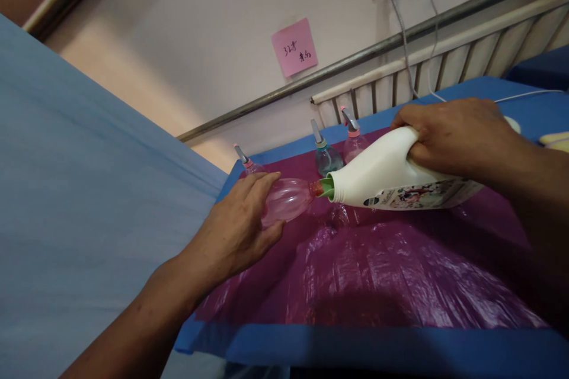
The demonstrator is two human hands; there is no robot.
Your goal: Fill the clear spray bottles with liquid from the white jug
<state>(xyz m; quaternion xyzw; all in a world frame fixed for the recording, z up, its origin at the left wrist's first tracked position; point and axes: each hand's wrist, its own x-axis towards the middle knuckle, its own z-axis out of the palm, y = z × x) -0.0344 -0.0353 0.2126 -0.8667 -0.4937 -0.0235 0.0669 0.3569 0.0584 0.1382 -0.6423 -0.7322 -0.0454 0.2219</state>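
Note:
My left hand (242, 222) is wrapped round a clear pink plastic bottle (291, 198), tilted with its neck toward the right. In my right hand (453, 133) is the handle of a large white detergent jug (377, 166), tipped so its mouth points left. The jug's green spout (328, 187) meets the pink bottle's neck. Whether liquid is flowing I cannot tell. Behind them stand a blue-green spray bottle (328, 160) and a pink spray bottle (354, 143). Another pink spray bottle (249, 164) is partly hidden behind my left hand.
A shiny purple plastic sheet (355, 272) covers much of the blue table (400, 346). Light blue cloth (89, 189) hangs at the left. A metal rail (284, 90) and a plugged-in cable (404, 41) run along the wall. A pink note (294, 47) is stuck there.

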